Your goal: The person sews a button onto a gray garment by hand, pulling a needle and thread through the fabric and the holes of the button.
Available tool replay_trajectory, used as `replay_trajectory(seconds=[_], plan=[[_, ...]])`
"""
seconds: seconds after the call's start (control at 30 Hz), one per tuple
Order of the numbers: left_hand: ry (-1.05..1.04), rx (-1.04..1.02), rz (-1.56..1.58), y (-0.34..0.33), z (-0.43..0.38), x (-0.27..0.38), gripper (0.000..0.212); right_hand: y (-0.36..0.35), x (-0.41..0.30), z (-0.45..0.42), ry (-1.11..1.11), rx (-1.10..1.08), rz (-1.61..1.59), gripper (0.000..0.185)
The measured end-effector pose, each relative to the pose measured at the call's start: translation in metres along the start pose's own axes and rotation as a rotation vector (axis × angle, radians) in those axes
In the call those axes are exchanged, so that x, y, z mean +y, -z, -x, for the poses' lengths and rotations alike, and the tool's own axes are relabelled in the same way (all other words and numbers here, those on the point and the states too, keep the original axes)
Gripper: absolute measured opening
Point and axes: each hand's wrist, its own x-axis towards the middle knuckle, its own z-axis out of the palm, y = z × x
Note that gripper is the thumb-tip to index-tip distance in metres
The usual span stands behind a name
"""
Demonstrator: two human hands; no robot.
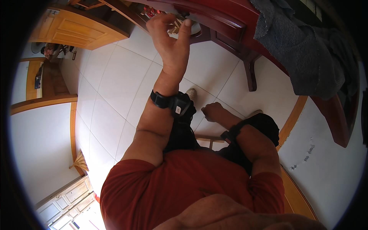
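My left hand (pixel 172 37) is raised beside the edge of a dark red lacquered wooden furniture piece (pixel 218 17), thumb and fingers apart, with a small dark thing near the thumb tip; whether it touches the furniture is not clear. My right hand (pixel 212 111) hangs lower, above the tiled floor near my knees, its fingers curled; whether anything is inside is hidden. Black straps with devices circle both forearms. A grey ribbed cloth (pixel 299 54) drapes over the right part of the red furniture.
White floor tiles (pixel 123 69) lie under me. A wooden door (pixel 83 28) stands at the upper left, a straw broom (pixel 80 162) by the left wall. A curved red furniture leg (pixel 251 74) reaches the floor. A wall with chipped paint (pixel 322 138) is at the right.
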Motion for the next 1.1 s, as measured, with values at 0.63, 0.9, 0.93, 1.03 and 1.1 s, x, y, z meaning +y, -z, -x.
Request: replay_trajectory(seconds=[0.63,0.9,0.93,1.03,1.1], plan=[[-0.05,0.163,0.032,-0.009,-0.003,0.019,0.043,0.004,-0.001,0.001,-0.004,-0.015,-0.014,0.031],[-0.082,0.111,-0.102,-0.007,-0.001,0.012,0.038,0.005,-0.001,0.002,-0.01,-0.037,-0.006,0.031],[-0.081,0.111,-0.102,-0.009,-0.002,0.016,0.038,0.006,-0.001,0.002,-0.012,-0.046,-0.005,0.031],[-0.038,0.176,-0.009,-0.011,-0.004,0.019,0.03,0.008,-0.002,0.004,-0.006,-0.029,-0.022,0.031],[-0.032,0.164,-0.04,-0.008,-0.004,0.011,0.03,0.007,-0.002,0.004,-0.008,-0.03,-0.026,0.031]])
